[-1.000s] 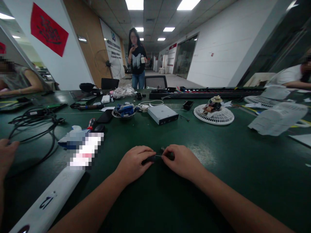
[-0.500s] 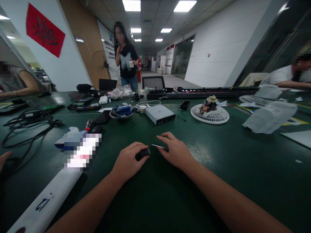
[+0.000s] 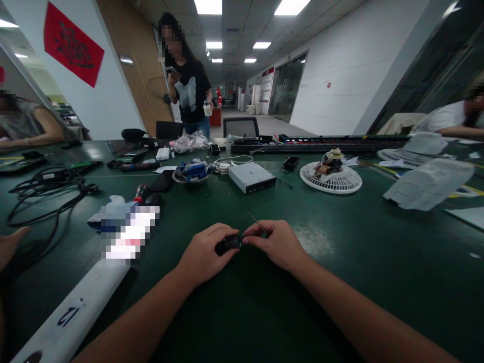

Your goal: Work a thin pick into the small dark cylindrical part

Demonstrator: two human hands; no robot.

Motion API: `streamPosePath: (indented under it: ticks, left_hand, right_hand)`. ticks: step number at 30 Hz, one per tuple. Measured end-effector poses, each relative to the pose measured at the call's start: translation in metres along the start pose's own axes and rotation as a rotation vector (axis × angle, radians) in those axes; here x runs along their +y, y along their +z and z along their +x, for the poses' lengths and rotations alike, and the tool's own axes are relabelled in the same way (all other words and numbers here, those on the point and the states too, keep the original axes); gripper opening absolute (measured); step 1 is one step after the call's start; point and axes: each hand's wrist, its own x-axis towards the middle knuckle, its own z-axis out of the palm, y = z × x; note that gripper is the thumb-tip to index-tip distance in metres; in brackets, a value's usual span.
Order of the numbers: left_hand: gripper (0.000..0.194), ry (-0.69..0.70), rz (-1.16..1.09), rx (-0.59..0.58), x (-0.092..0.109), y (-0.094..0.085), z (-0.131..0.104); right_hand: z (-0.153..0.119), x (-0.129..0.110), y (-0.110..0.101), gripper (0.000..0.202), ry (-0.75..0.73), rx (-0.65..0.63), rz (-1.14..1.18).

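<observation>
My left hand (image 3: 206, 254) is closed round a short black cylinder (image 3: 228, 245), whose round end faces right. At that end, the thumb and forefinger of my right hand (image 3: 278, 244) pinch together by a tiny dark piece, too small to name. A thin metal tool (image 3: 256, 221) also sits in my right hand, its slim tip sticking up to the left; its exact kind does not show. Both hands are just above the green table (image 3: 242, 312), almost touching each other.
Ahead lie a silver optical drive (image 3: 251, 176), a bowl of blue gloves (image 3: 192, 172) and a white fan grille with its motor (image 3: 330, 176). A long white strip (image 3: 71, 312) and black cables (image 3: 56, 196) occupy the left. Another person's hand (image 3: 13, 247) is at the left edge.
My right hand has come left to the cylinder's end, its fingers closing to a pinch. The thin tool has swung upward. The standing person has lowered a phone.
</observation>
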Motion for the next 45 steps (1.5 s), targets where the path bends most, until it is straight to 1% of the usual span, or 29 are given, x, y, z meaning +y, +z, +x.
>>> streamPosePath:
  ticks: [3, 5, 7, 10, 15, 18, 22, 24, 27, 29, 32, 35, 39, 41, 43, 45]
  left_hand:
    - [0.036, 0.069, -0.023, -0.007, 0.002, 0.000, -0.001]
    - [0.039, 0.103, -0.042, -0.004, 0.002, 0.000, -0.001]
    - [0.040, 0.131, -0.066, -0.004, 0.002, 0.000, -0.001]
    - [0.039, 0.158, -0.093, -0.005, 0.003, 0.000, -0.001]
    - [0.034, 0.174, -0.134, 0.006, 0.004, 0.001, -0.002]
    - [0.032, 0.183, -0.136, 0.027, 0.006, 0.001, -0.001]
    - [0.031, 0.132, -0.077, 0.061, 0.007, 0.001, 0.000]
    - [0.030, 0.069, -0.020, 0.093, 0.005, 0.000, 0.001]
    - [0.029, -0.038, 0.065, 0.138, 0.001, -0.001, 0.001]
    - [0.030, -0.083, 0.099, 0.129, -0.001, -0.001, 0.000]
    - [0.030, -0.079, 0.113, 0.081, -0.001, -0.001, 0.000]
    - [0.031, -0.045, 0.119, 0.058, 0.002, 0.000, -0.001]
    - [0.032, -0.055, 0.118, 0.061, 0.001, 0.001, -0.001]
    - [0.032, -0.057, 0.120, 0.055, 0.000, 0.001, -0.001]
    - [0.032, -0.062, 0.130, 0.045, -0.001, 0.000, -0.001]
    - [0.033, -0.074, 0.134, 0.041, -0.001, 0.000, -0.001]
  right_hand:
    - [-0.002, -0.001, 0.004, 0.009, -0.058, -0.047, 0.022]
    - [-0.002, 0.000, 0.004, 0.008, -0.129, -0.033, 0.004]
    - [-0.002, 0.000, 0.003, 0.005, -0.171, 0.007, -0.040]
    - [-0.003, 0.002, 0.003, 0.010, -0.157, 0.025, -0.088]
    - [-0.004, 0.003, 0.006, 0.017, -0.074, -0.107, 0.024]
    - [-0.005, 0.001, 0.007, 0.018, -0.074, -0.088, -0.028]
    - [-0.007, -0.003, 0.001, 0.016, -0.158, -0.073, -0.076]
    - [-0.009, -0.005, -0.003, 0.015, -0.196, -0.053, -0.132]
    - [-0.010, -0.004, -0.008, 0.012, -0.242, -0.015, -0.274]
    - [-0.010, -0.004, -0.011, 0.011, -0.277, -0.029, -0.326]
    - [-0.010, -0.003, -0.012, 0.013, -0.307, -0.054, -0.395]
    - [-0.009, -0.003, -0.011, 0.014, -0.301, -0.041, -0.458]
    - [-0.009, -0.006, -0.011, 0.015, -0.239, -0.129, -0.309]
    - [-0.009, -0.007, -0.011, 0.015, -0.197, -0.114, -0.284]
    - [-0.009, -0.006, -0.012, 0.014, -0.166, -0.068, -0.321]
    - [-0.008, -0.005, -0.011, 0.015, -0.152, -0.105, -0.304]
